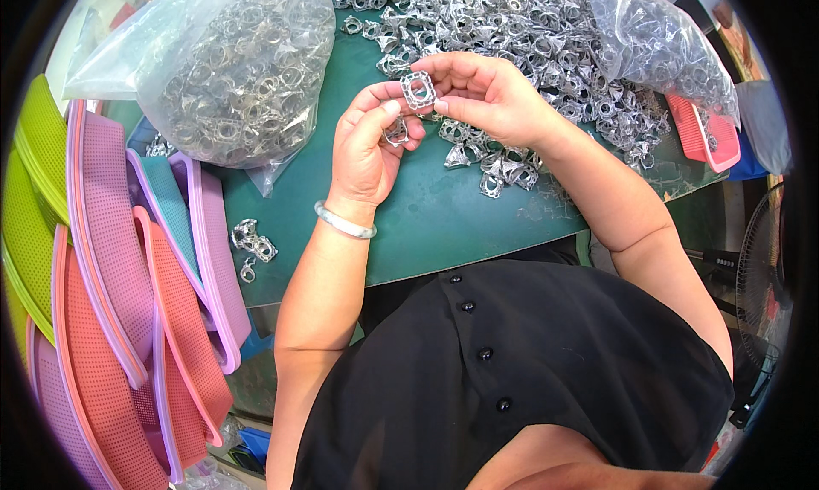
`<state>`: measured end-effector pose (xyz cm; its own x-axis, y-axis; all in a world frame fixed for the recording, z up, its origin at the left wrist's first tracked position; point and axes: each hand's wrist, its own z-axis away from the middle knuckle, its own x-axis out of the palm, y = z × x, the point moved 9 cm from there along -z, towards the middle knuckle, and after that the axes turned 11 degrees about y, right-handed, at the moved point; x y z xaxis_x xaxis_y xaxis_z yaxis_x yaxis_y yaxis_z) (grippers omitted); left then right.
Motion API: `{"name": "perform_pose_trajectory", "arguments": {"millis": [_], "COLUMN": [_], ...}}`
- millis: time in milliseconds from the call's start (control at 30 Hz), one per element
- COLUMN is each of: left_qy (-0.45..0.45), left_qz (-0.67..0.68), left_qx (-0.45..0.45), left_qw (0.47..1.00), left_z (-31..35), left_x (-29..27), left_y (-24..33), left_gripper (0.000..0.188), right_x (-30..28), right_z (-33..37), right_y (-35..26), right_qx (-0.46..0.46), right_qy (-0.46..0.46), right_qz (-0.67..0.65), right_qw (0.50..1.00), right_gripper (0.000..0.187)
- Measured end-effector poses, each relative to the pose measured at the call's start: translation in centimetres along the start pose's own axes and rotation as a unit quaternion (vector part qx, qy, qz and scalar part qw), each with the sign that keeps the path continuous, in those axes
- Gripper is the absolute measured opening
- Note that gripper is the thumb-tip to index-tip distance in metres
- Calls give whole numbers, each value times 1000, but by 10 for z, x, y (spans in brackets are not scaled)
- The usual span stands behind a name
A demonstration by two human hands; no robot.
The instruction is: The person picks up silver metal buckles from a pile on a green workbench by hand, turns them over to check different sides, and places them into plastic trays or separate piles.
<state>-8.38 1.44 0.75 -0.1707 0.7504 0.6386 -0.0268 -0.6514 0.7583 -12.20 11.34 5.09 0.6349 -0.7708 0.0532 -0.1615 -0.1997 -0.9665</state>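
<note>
My right hand [495,102] pinches a silver openwork metal piece [418,91] between thumb and fingers. It is squarish with rounded corners and has a hole in the middle. Close beside it, my left hand [368,140] is closed round a second silver metal piece [396,133], partly hidden by the fingers. The left fingertips come up against the edge of the first piece. Behind both hands spreads a large heap of similar silver metal pieces [503,29] on the green tabletop [426,217].
A clear plastic bag [235,81] full of metal pieces stands at the left, another bag [653,46] at the far right. Below that sits a pink basket [704,132]. Several coloured perforated baskets [111,243] are stacked at the left edge. A few loose pieces [253,241] lie near the table's front.
</note>
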Motion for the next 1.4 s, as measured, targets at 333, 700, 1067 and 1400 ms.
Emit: {"name": "perform_pose_trajectory", "arguments": {"millis": [333, 700, 1067, 1400], "left_qy": [5, 39, 29, 19], "left_qz": [-15, -68, -107, -118], "left_qx": [-6, -29, 67, 96], "left_qw": [1000, 996, 992, 988], "left_z": [0, 0, 1, 3], "left_x": [-1, -10, 0, 3], "left_y": [-2, -9, 3, 6], "left_gripper": [18, 19, 28, 36], "right_x": [0, 1, 1, -2], "right_z": [0, 4, 5, 5], "right_y": [0, -15, -32, -31], "right_qx": [-19, -120, -222, -207], "right_qy": [-5, 18, 53, 60], "right_qz": [28, 191, 199, 141], "right_qw": [999, 974, 953, 966], "right_gripper": [39, 51, 63, 64]}}
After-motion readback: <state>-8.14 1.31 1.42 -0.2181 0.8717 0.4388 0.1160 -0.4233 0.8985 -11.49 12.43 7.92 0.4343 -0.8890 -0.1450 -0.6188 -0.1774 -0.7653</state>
